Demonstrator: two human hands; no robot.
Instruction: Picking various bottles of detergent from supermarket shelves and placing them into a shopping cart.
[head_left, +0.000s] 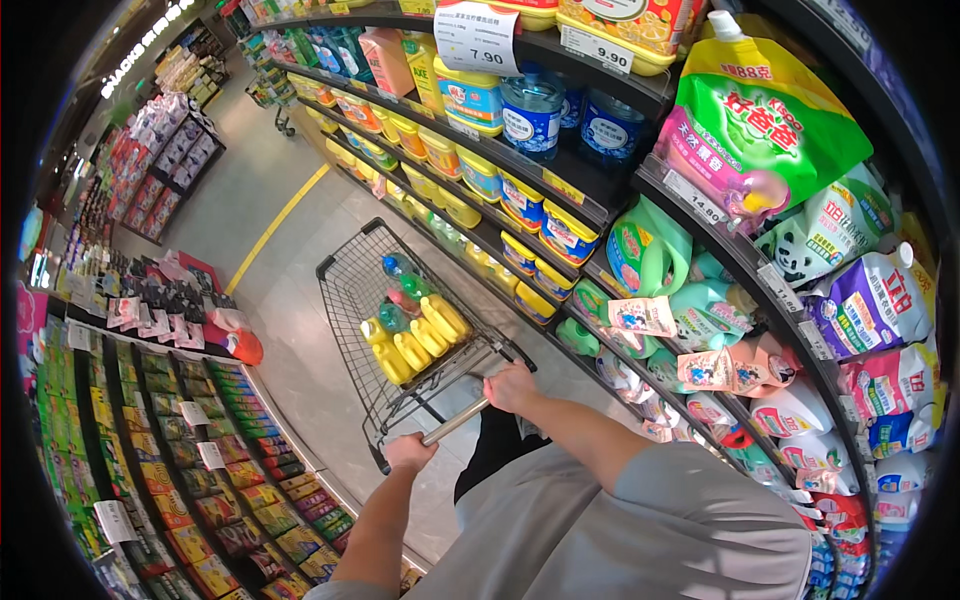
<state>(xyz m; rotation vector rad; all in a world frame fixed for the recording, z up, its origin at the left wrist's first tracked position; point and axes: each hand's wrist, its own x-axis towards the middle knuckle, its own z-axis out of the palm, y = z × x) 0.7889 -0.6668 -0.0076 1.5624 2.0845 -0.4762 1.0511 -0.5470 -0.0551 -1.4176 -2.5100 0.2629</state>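
Observation:
Both of my hands hold the push handle of a wire shopping cart. My left hand is closed around the handle's left end, and my right hand grips it near the right end. Inside the basket, close to the handle, stand several yellow plastic bottles. Beyond them are a green-capped bottle, a pink bottle, a teal bottle and a clear bottle with a blue top. The far part of the basket shows bare wire mesh.
Close on the right runs a tall shelf with dish soap tubs, detergent bottles and a large green refill pouch. A low shelf of small packets lines the left. Ahead, a yellow floor line crosses the tiles near display stands.

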